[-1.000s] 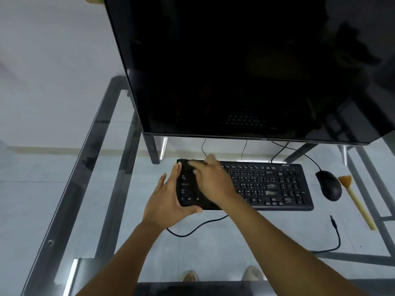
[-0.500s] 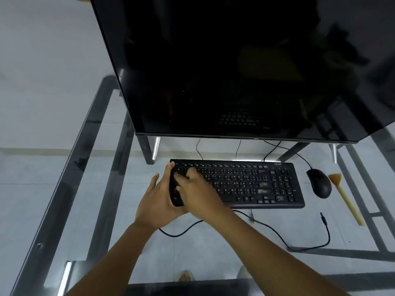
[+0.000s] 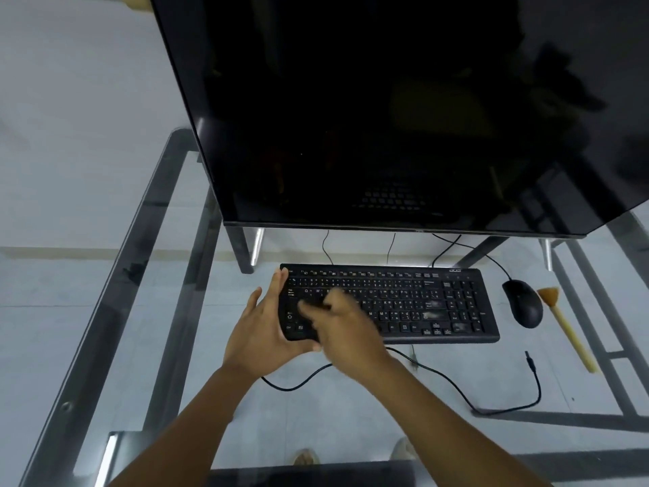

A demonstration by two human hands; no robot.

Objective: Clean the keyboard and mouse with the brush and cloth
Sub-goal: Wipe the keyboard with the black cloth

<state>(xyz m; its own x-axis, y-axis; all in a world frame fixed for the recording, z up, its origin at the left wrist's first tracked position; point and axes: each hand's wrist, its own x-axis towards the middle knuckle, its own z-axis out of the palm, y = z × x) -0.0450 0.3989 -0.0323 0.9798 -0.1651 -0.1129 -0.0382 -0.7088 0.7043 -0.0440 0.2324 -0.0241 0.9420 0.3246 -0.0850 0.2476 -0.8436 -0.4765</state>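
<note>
A black keyboard [image 3: 421,304] lies on the glass desk below the monitor. My left hand [image 3: 256,328] grips its left end, fingers along the side edge and thumb at the front corner. My right hand [image 3: 347,328] is blurred by motion over the left keys, fingers curled down onto them. Whether it holds a cloth cannot be told. A black mouse [image 3: 523,304] sits to the right of the keyboard. Beside the mouse lies a brush [image 3: 565,328] with a tan handle and orange bristles, untouched.
A large dark monitor [image 3: 386,117] overhangs the back of the glass desk [image 3: 140,311], its legs behind the keyboard. A black cable [image 3: 491,409] loops across the glass in front of the keyboard and ends in a loose plug [image 3: 530,358].
My right hand has slid from the back rows of the left keys toward me. My left hand stays on the keyboard's left end. The view has shifted slightly.
</note>
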